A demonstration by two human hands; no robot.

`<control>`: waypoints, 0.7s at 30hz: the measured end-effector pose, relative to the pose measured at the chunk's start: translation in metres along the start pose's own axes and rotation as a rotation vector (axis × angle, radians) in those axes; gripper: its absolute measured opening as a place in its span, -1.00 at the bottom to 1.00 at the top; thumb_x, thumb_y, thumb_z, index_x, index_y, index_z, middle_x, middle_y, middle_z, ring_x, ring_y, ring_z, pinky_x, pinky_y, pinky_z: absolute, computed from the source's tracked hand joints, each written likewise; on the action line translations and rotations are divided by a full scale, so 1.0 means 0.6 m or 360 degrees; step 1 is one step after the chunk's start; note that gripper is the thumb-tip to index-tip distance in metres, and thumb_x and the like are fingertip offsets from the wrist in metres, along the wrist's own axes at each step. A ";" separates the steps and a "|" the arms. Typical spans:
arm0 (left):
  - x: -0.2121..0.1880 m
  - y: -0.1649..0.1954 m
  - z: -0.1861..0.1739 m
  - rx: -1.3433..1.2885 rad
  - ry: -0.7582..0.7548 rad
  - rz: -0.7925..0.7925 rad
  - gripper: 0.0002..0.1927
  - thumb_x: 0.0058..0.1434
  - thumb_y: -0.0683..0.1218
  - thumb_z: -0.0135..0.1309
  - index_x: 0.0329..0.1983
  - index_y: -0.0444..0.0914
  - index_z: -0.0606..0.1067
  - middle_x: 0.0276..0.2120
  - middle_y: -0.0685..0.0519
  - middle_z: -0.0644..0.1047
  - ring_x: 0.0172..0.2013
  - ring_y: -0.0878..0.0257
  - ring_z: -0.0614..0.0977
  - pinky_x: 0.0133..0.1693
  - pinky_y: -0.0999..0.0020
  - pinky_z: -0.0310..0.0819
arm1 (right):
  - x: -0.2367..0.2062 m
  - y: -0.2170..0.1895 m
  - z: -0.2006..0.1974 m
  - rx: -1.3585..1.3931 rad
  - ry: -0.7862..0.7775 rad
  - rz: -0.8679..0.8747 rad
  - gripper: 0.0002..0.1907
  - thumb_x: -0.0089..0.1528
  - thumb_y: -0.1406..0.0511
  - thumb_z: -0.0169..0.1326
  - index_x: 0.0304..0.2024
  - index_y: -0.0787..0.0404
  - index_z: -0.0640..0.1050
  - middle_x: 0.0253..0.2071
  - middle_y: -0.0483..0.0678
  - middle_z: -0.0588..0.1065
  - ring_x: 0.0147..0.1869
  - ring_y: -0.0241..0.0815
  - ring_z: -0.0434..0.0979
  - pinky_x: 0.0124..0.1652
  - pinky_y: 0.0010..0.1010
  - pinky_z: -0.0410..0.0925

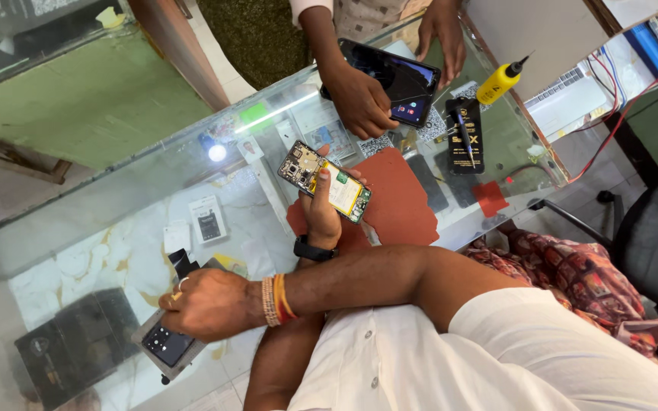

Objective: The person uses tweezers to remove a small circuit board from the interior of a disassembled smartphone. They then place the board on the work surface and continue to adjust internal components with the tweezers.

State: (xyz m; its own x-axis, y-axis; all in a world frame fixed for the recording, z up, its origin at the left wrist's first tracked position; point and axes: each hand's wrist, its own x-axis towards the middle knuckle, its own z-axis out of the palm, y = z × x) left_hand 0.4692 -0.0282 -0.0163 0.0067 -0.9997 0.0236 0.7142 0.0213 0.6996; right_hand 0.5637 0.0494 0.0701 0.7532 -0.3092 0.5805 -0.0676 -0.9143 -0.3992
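Note:
My left hand (321, 209), with a black watch on its wrist, holds up an opened phone (325, 181) whose circuit board and yellow-white battery are exposed. The thumb lies across its middle. My right hand (207, 304), with orange bangles and a ring, crosses over the left arm and grips a grey phone (165, 346) with a dark camera block against the glass counter (154, 221). A small black piece (183, 263) pokes out past its fingers.
Across the counter another person's two hands (363, 99) hold a dark-screened tablet (401, 76). A red mat (401, 198), a black packet (466, 137), a yellow nozzle bottle (500, 80) and small cards lie about. A black box (78, 346) sits lower left, and a chair (656, 243) stands right.

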 end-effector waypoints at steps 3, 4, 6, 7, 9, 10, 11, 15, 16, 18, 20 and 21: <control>0.002 -0.006 0.001 -0.0014 -0.0004 0.0001 -0.40 0.49 0.08 -0.09 0.43 -0.37 0.17 -0.25 -0.27 0.59 -0.26 -0.05 0.67 -0.13 0.05 0.61 | -0.022 -0.014 -0.056 0.0097 0.0082 -0.0075 -0.90 0.13 0.32 0.18 -0.37 0.22 0.55 -0.24 -0.04 0.52 -0.20 -0.07 0.59 -0.25 -0.21 0.44; 0.004 -0.007 0.000 -0.0037 0.0000 0.0013 -0.40 0.49 0.08 -0.08 0.43 -0.37 0.17 -0.24 -0.28 0.59 -0.25 -0.06 0.67 -0.12 0.04 0.61 | -0.033 -0.013 -0.079 0.0172 0.0123 -0.0108 -0.90 0.14 0.32 0.19 -0.35 0.22 0.55 -0.24 -0.04 0.51 -0.22 -0.07 0.57 -0.25 -0.19 0.43; 0.002 -0.010 0.001 -0.0063 0.0015 0.0016 -0.39 0.48 0.09 -0.07 0.42 -0.38 0.18 -0.24 -0.29 0.59 -0.24 -0.08 0.68 -0.11 0.03 0.61 | -0.058 -0.012 -0.130 0.0260 0.0171 -0.0154 -0.89 0.18 0.33 0.21 -0.29 0.23 0.57 -0.27 -0.05 0.48 -0.25 -0.08 0.54 -0.25 -0.18 0.41; 0.003 -0.010 0.002 -0.0063 0.0017 0.0014 -0.38 0.48 0.10 -0.06 0.42 -0.38 0.18 -0.25 -0.30 0.59 -0.24 -0.08 0.68 -0.12 0.02 0.61 | -0.072 -0.005 -0.159 0.0265 0.0180 -0.0173 -0.88 0.20 0.34 0.23 -0.25 0.24 0.58 -0.29 -0.06 0.46 -0.26 -0.09 0.53 -0.26 -0.19 0.41; 0.004 -0.007 0.003 -0.0111 0.0028 0.0004 -0.37 0.46 0.12 -0.06 0.41 -0.37 0.19 -0.26 -0.30 0.58 -0.26 -0.10 0.68 -0.13 -0.01 0.62 | -0.098 0.005 -0.208 0.0265 0.0241 -0.0132 -0.86 0.23 0.34 0.26 -0.22 0.25 0.58 -0.31 -0.07 0.45 -0.27 -0.09 0.52 -0.26 -0.20 0.39; 0.005 -0.005 0.005 -0.0158 0.0036 -0.0003 -0.36 0.45 0.12 -0.05 0.40 -0.37 0.19 -0.26 -0.31 0.58 -0.27 -0.11 0.68 -0.14 -0.03 0.63 | -0.113 0.012 -0.230 0.0259 0.0294 -0.0071 -0.84 0.23 0.32 0.29 -0.22 0.24 0.58 -0.32 -0.07 0.45 -0.27 -0.08 0.52 -0.25 -0.20 0.39; 0.008 -0.002 0.008 -0.0207 0.0038 -0.0008 -0.36 0.44 0.13 -0.05 0.39 -0.38 0.19 -0.26 -0.31 0.58 -0.28 -0.13 0.68 -0.15 -0.05 0.64 | -0.131 0.023 -0.255 0.0241 0.0347 -0.0022 -0.83 0.19 0.33 0.29 -0.23 0.26 0.58 -0.33 -0.06 0.48 -0.28 -0.08 0.55 -0.21 -0.11 0.41; 0.010 0.017 0.017 -0.0242 -0.0012 -0.0009 -0.38 0.48 0.16 -0.06 0.37 -0.36 0.20 -0.20 -0.31 0.57 -0.19 -0.12 0.65 -0.06 -0.03 0.62 | -0.220 0.054 -0.315 0.0184 0.0544 0.0468 -0.86 0.18 0.40 0.31 -0.21 0.24 0.63 -0.30 -0.01 0.57 -0.29 -0.10 0.58 -0.29 -0.27 0.43; 0.014 0.019 0.020 -0.0236 -0.0054 0.0035 -0.39 0.48 0.17 -0.06 0.37 -0.33 0.20 -0.19 -0.30 0.57 -0.19 -0.12 0.65 -0.06 -0.04 0.61 | -0.243 0.063 -0.322 0.0163 0.0609 0.0658 -0.87 0.15 0.41 0.34 -0.27 0.22 0.64 -0.36 -0.02 0.55 -0.33 -0.11 0.58 -0.31 -0.28 0.42; 0.016 0.018 0.021 -0.0310 -0.0011 0.0022 -0.38 0.42 0.18 -0.05 0.37 -0.29 0.20 -0.12 -0.21 0.57 -0.17 -0.10 0.65 -0.09 -0.07 0.62 | -0.292 0.084 -0.329 0.0114 0.0773 0.0735 -0.91 0.21 0.42 0.30 -0.27 0.22 0.62 -0.32 -0.01 0.60 -0.26 -0.10 0.62 -0.25 -0.32 0.43; 0.021 0.008 0.019 -0.0483 0.0152 -0.0059 -0.33 0.30 0.18 -0.05 0.37 -0.24 0.20 0.00 -0.03 0.56 -0.12 -0.06 0.66 -0.15 -0.13 0.63 | -0.344 0.096 -0.333 -0.0025 0.0715 0.1082 -0.91 0.16 0.45 0.31 -0.31 0.23 0.65 -0.44 -0.02 0.55 -0.41 -0.15 0.52 -0.35 -0.35 0.34; 0.027 0.001 0.015 -0.0503 0.0021 -0.0124 -0.30 0.34 0.24 -0.07 0.38 -0.26 0.20 -0.04 -0.11 0.57 -0.12 -0.09 0.66 -0.11 -0.11 0.63 | -0.365 0.106 -0.333 -0.0028 0.0798 0.1100 -0.77 0.15 0.46 0.31 -0.43 0.24 0.47 -0.41 0.00 0.58 -0.43 -0.16 0.48 -0.38 -0.37 0.30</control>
State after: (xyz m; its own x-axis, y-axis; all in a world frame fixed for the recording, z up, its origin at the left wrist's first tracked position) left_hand 0.4634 -0.0443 -0.0087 -0.0489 -0.9983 -0.0320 0.8949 -0.0580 0.4425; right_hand 0.2640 0.0068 0.0596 0.1606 -0.8744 0.4578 -0.4188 -0.4804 -0.7706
